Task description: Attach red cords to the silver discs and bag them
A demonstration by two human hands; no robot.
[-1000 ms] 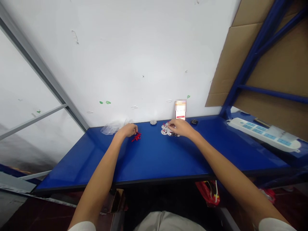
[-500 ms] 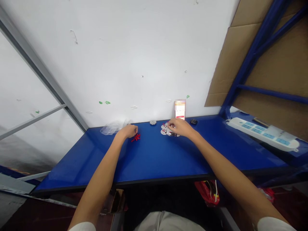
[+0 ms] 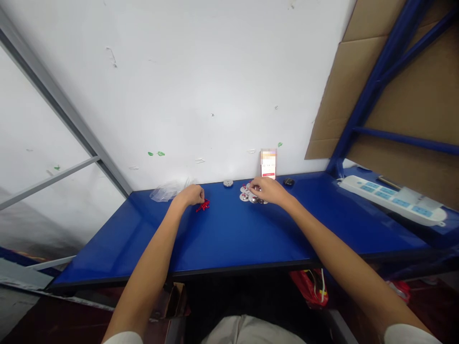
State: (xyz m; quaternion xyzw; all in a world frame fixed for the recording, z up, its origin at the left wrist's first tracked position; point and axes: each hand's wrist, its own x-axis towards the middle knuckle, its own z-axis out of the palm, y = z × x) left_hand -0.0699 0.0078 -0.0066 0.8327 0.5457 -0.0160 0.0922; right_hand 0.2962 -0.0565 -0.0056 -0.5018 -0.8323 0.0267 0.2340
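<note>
Discs, pale and round with some shiny and red parts, lie clustered near the far edge of the blue surface, a little right of that edge's middle. The right hand is over the right part of this cluster, thumb and forefinger brought close together at the discs; whether they have hold of one, I cannot tell. Left of the middle, also toward the far edge, lies a small heap of red pieces. The left hand is at the top of this heap, its fingers curled in and down; whether anything is pinched there is too small to tell.

Between the hands, close to the far edge, sits a round silvery item. A crumpled clear plastic bag lies toward the far left corner. Behind the right hand a phone stands upright at the far edge, screen lit, with a small black object to its right. A white power strip runs along the right edge.
</note>
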